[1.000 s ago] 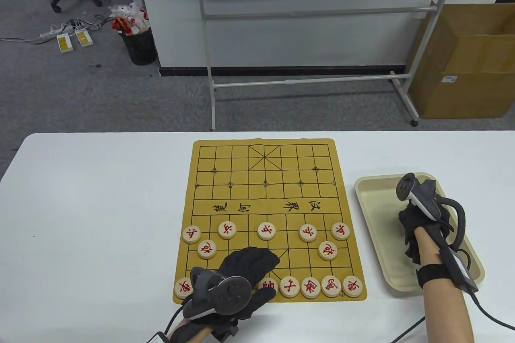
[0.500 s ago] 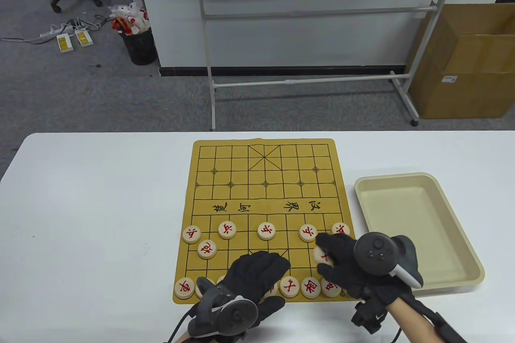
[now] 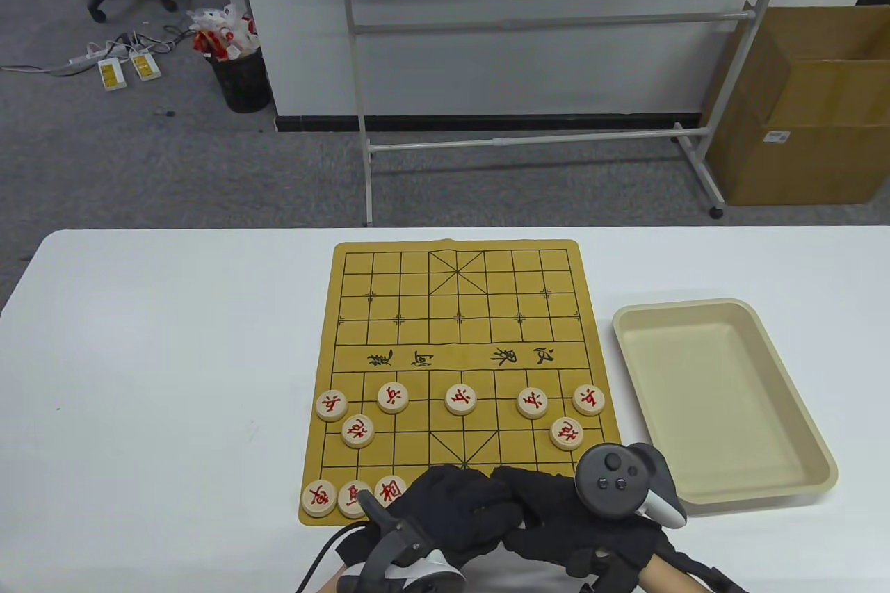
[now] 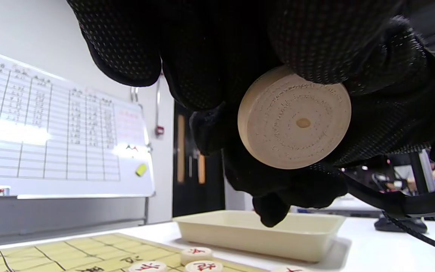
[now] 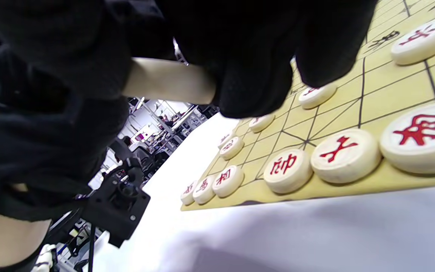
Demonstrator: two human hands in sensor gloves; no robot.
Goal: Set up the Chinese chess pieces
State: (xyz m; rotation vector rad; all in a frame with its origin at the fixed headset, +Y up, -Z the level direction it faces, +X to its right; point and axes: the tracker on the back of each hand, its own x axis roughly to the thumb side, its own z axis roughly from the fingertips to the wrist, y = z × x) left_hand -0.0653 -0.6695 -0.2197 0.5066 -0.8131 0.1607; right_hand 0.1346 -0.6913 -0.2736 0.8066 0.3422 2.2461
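The yellow board (image 3: pixel 459 315) carries red-lettered wooden pieces: a row of soldiers (image 3: pixel 460 399), two cannons (image 3: pixel 358 431) (image 3: pixel 567 433) and a near row (image 3: pixel 318 499). Both gloved hands meet over the middle of that row and hide part of it. My left hand (image 3: pixel 459 509) and right hand (image 3: pixel 549 516) touch fingertip to fingertip. Between them sits one pale piece (image 4: pixel 295 117), plain underside toward the left wrist view, with curled fingers (image 4: pixel 308 53) pressed on its rim. Its edge (image 5: pixel 168 81) shows between black gloves in the right wrist view, above a gap in the near row.
A beige tray (image 3: pixel 716 391) with nothing in it lies right of the board, close to my right hand. The white table (image 3: pixel 174 377) stretches left of the board. Behind it stand a whiteboard frame (image 3: pixel 528 141) and a cardboard box (image 3: pixel 806 106).
My right hand left the tray, swung left across the board's near right corner and met the left hand. The left hand drew back toward the near edge, uncovering the left pieces of the near row.
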